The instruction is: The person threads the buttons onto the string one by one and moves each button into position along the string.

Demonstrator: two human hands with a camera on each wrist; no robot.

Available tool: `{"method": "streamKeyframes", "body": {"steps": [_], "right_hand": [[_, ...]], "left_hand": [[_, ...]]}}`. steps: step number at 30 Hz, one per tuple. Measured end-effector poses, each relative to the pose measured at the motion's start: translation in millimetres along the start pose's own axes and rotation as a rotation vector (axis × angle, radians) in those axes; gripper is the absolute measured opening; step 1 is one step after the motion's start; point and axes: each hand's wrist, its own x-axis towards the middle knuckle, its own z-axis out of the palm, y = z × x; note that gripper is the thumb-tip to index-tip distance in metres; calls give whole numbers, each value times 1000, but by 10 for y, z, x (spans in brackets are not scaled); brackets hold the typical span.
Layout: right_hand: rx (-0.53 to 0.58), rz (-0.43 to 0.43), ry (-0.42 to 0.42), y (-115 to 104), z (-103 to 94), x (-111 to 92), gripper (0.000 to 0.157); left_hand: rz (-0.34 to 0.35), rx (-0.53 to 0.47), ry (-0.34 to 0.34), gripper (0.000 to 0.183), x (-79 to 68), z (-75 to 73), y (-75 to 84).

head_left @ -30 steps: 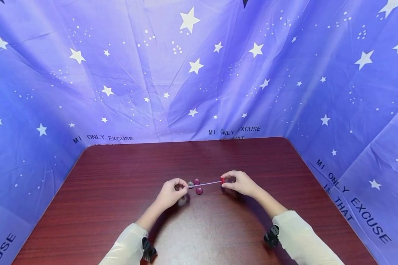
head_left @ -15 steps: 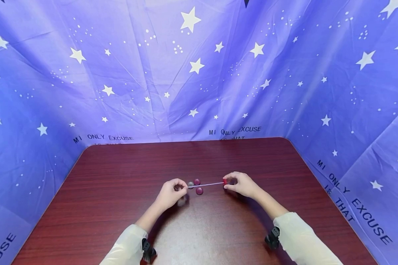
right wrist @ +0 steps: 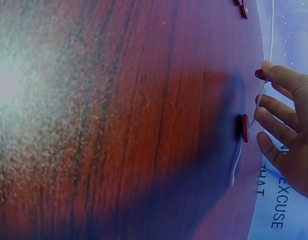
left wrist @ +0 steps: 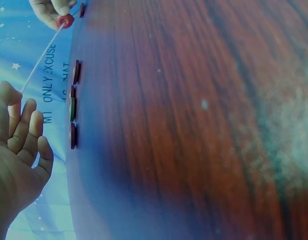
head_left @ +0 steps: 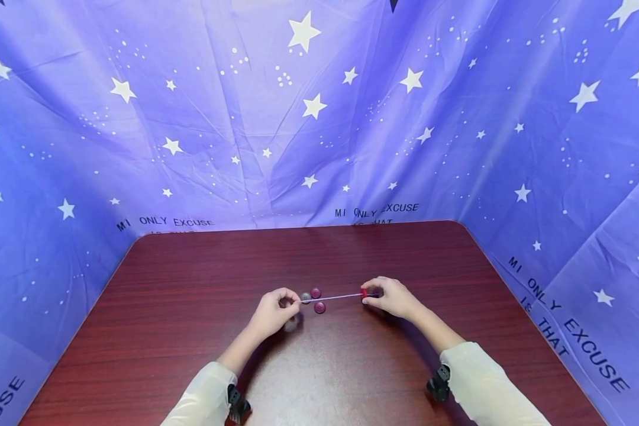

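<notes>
A big blue-purple cloth with white stars and black letters (head_left: 218, 148) hangs around the back and sides of your shiny red-brown wooden table (head_left: 202, 266). Your arms reach in from the near side, in a cream left sleeve (head_left: 202, 393) and a cream right sleeve (head_left: 484, 378). Your left hand (head_left: 270, 310) is over the middle of the table, its thumb and finger pinched together on a thin pale purple string (head_left: 335, 297). Your right hand (head_left: 396, 297) is across from it, its thumb and finger pinching a small round red button (head_left: 364, 293) above the table. The string runs straight between your 2 hands and meets that button. In the right wrist view, the string goes on past it and bends down to a flat red button (right wrist: 245, 128) under your fingers; I cannot tell if it goes through. Its tail lies on the table. Near your left hand, a front dark red round button (head_left: 320, 307), a back dark red round button (head_left: 316, 293) and a grey-green round button (head_left: 306, 297) lie close together on the table. The left wrist view shows a 4th thin disc (left wrist: 73, 136) in that row.
</notes>
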Motion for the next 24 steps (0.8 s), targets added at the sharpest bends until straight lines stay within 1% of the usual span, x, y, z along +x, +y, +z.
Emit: {"method": "streamKeyframes", "body": {"steps": [8,24], "right_hand": [[-42,-8,22,63,7,-6,27],[-59,13,53,137,-20,-41,26]], "left_hand": [[-11,8,3,7,0,-11,3],[-9,3,2,4,-4,16,-20]]}}
